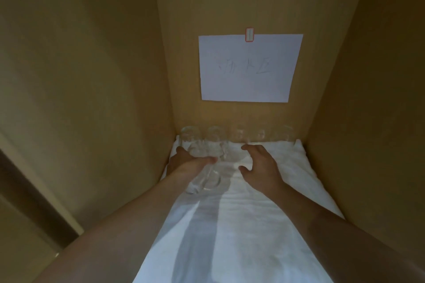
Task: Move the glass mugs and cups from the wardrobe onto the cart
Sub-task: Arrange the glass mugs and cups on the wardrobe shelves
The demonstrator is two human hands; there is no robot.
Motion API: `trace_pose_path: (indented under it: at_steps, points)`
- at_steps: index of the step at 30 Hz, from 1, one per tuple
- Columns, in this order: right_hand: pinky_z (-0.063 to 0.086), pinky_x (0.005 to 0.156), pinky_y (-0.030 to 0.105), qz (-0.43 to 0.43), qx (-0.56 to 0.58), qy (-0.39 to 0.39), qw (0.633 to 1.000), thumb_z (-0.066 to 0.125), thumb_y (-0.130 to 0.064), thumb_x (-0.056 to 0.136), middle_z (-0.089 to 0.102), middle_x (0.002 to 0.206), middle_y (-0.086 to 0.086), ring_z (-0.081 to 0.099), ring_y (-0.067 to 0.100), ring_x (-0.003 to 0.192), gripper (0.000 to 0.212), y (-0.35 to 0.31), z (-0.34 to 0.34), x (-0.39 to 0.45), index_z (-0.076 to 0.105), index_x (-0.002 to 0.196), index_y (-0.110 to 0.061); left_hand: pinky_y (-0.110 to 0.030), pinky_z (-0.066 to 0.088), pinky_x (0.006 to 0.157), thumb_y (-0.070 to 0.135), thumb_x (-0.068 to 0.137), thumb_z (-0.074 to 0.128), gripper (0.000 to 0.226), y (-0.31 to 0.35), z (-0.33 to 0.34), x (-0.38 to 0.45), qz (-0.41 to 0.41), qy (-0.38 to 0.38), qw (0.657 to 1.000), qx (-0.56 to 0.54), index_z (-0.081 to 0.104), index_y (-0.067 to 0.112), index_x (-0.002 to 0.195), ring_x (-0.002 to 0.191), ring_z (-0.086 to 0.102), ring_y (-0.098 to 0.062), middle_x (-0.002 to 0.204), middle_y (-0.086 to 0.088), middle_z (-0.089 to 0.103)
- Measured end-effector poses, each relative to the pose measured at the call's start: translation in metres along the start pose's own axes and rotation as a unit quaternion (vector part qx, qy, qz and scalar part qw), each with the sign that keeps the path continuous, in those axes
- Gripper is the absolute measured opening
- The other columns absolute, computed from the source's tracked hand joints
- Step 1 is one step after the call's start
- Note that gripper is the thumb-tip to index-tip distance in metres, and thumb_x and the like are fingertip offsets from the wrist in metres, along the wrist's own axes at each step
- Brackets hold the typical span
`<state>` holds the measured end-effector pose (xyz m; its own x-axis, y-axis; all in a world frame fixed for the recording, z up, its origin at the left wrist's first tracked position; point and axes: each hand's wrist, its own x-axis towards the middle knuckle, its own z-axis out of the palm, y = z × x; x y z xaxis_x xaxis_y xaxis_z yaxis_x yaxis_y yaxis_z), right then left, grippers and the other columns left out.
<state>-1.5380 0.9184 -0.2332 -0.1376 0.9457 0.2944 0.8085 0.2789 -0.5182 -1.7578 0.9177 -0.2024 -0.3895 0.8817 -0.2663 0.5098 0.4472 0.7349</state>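
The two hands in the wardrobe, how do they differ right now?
The left hand grips a glass mug near the left wall; the right hand holds nothing, its fingers spread and loosely bent above the white cloth. The left hand is partly seen through glass; the right hand is in plain sight. Both are bare and reach toward the row of glasses at the back.

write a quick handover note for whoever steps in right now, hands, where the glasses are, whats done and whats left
Left hand: grips a glass mug near the left wall of the wardrobe, just above the white cloth.
Right hand: open, empty, fingers spread, reaching toward the back.
Row of glasses: about five, upright on the cloth against the back wall, under a taped paper sheet.
Done: cannot tell; the cart is out of view.
Left: carry the held mug to the cart, then the back row.
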Motion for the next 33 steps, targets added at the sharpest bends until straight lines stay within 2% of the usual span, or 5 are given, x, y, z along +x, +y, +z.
trace_pose_path:
  at_steps: [7, 13, 20, 27, 33]
  points:
    - [0.047, 0.100, 0.034, -0.005, -0.003, -0.017, 1.000, 0.076, -0.026, 0.086, 0.053, 0.138, 0.005, 0.056, 0.025, 0.124, 0.057, -0.007, 0.007, -0.001, 0.055, 0.139, -0.021, -0.034, 0.056, 0.079, 0.075, 0.044, 0.080, 0.072, -0.005, -0.023, -0.020, 0.100, -0.044, 0.927, 0.359, 0.058, 0.026, 0.092, 0.083, 0.061, -0.014, 0.088, 0.009, 0.060]
    - [0.046, 0.098, 0.032, -0.010, -0.008, -0.035, 0.999, 0.076, -0.028, 0.087, 0.053, 0.137, 0.004, 0.057, 0.023, 0.122, 0.055, -0.005, 0.014, -0.004, 0.057, 0.137, -0.021, -0.042, 0.054, 0.093, 0.063, 0.057, 0.085, 0.075, -0.012, -0.015, -0.025, 0.107, -0.093, 0.879, 0.455, 0.063, 0.021, 0.115, 0.102, 0.064, -0.021, 0.098, 0.004, 0.060]
    - [0.046, 0.095, 0.030, -0.010, 0.010, -0.041, 0.999, 0.078, -0.026, 0.085, 0.055, 0.134, 0.005, 0.060, 0.024, 0.117, 0.053, 0.000, 0.024, -0.001, 0.060, 0.134, -0.019, -0.047, 0.044, 0.100, 0.075, 0.058, 0.080, 0.078, -0.013, 0.002, -0.016, 0.111, -0.021, 0.898, 0.426, 0.056, 0.025, 0.113, 0.106, 0.061, -0.019, 0.107, 0.006, 0.063]
    - [0.049, 0.095, 0.033, -0.002, 0.025, -0.050, 0.998, 0.079, -0.026, 0.085, 0.055, 0.134, 0.005, 0.060, 0.024, 0.116, 0.053, 0.007, 0.030, 0.004, 0.060, 0.134, -0.019, -0.053, 0.043, 0.104, 0.065, 0.062, 0.086, 0.089, 0.005, 0.006, 0.001, 0.069, -0.048, 0.912, 0.401, 0.050, 0.023, 0.131, 0.128, 0.049, -0.029, 0.131, -0.001, 0.052]
    - [0.045, 0.094, 0.027, -0.007, 0.036, -0.051, 0.998, 0.077, -0.026, 0.085, 0.056, 0.132, 0.004, 0.060, 0.023, 0.115, 0.051, 0.009, 0.033, 0.012, 0.061, 0.133, -0.019, -0.035, 0.055, 0.095, 0.038, 0.074, 0.085, 0.033, -0.005, 0.012, 0.015, 0.098, 0.020, 0.977, 0.189, 0.076, 0.020, 0.101, 0.105, 0.066, -0.017, 0.114, 0.000, 0.072]
